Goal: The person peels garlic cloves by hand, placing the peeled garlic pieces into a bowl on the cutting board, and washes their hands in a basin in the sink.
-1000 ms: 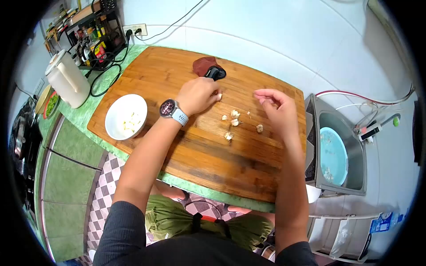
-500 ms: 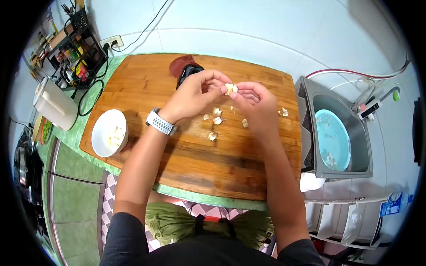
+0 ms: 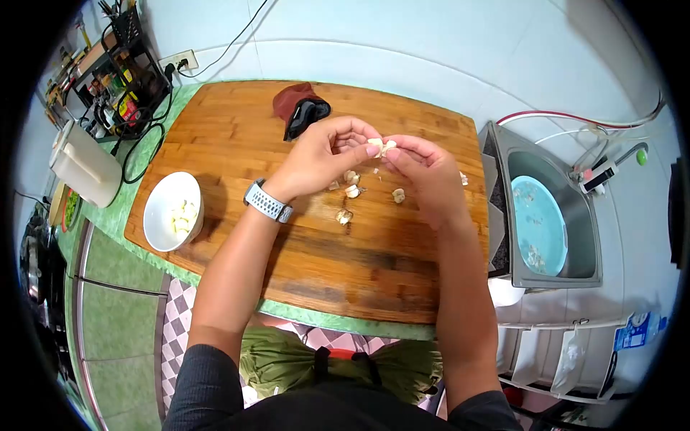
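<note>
Above the wooden board (image 3: 302,280), a small piece of garlic (image 3: 382,147) is pinched between both hands. My left hand (image 3: 327,154) grips its left side with thumb and forefinger, and a watch sits on that wrist. My right hand (image 3: 424,172) has closed its fingertips on the other side. Below them lie several loose garlic pieces, among them a clove (image 3: 353,191), a darker one (image 3: 344,216) and another (image 3: 398,195) by my right hand. Peeled cloves (image 3: 184,218) rest inside a white bowl (image 3: 156,215) at the board's left edge.
A dark red and black cloth item (image 3: 296,104) lies at the board's back. On the right is a metal sink (image 3: 586,237) holding a light-blue basin (image 3: 535,237). A white jug (image 3: 90,165) and a black rack (image 3: 136,79) with bottles stand left.
The garlic between my fingertips has been split wider, its pieces now spread apart. My right hand has shifted slightly right and down. The view has moved a little.
</note>
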Motion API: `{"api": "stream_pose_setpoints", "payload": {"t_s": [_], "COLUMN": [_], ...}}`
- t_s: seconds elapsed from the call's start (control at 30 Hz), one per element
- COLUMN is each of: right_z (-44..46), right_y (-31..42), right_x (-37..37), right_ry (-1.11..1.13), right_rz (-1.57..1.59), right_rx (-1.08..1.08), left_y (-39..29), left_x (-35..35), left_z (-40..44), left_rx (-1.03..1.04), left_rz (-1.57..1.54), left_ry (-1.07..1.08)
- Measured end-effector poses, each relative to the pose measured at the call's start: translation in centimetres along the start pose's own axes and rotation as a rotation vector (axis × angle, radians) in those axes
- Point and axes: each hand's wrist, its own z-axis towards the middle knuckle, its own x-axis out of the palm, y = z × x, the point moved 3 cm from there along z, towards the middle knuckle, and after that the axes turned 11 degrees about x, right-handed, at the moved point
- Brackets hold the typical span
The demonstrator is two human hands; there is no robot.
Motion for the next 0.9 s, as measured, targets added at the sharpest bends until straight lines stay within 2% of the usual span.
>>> {"api": "stream_pose_setpoints", "payload": {"t_s": [0.33,0.4,0.47,0.57,0.67,0.8,0.9], "right_z": [0.8,0.7,0.5,0.5,0.8,1.0,0.7], "right_y": [-1.2,-1.0,-0.3,-0.3,-0.6,-0.8,-0.7], "right_x": [-0.8,-1.3,-1.8,-1.6,-1.7,-2.0,-1.7], "right_ry": [0.1,0.107,-0.006,-0.009,-0.024,-0.048,0.006], "right_rz": [0.141,0.185,0.183,0.185,0.109,0.097,0.121], "right_rx": [0.12,0.155,0.164,0.161,0.146,0.149,0.182], "left_y": [0.8,1.2,1.0,2.2,1.9,2.6,2.1], "left_x": [-0.2,-0.8,-1.1,-0.7,0.3,0.7,0.7], "left_z": [-0.1,-0.2,-0.6,-0.8,-0.7,-0.8,-0.7], "left_rx": [0.024,-0.055,-0.058,-0.061,0.117,0.215,0.274], "left_rz": [-0.014,0.041,0.095,0.183,0.622,0.699,0.643], "left_ry": [-0.045,-0.051,-0.032,-0.012,0.174,0.182,0.067]}}
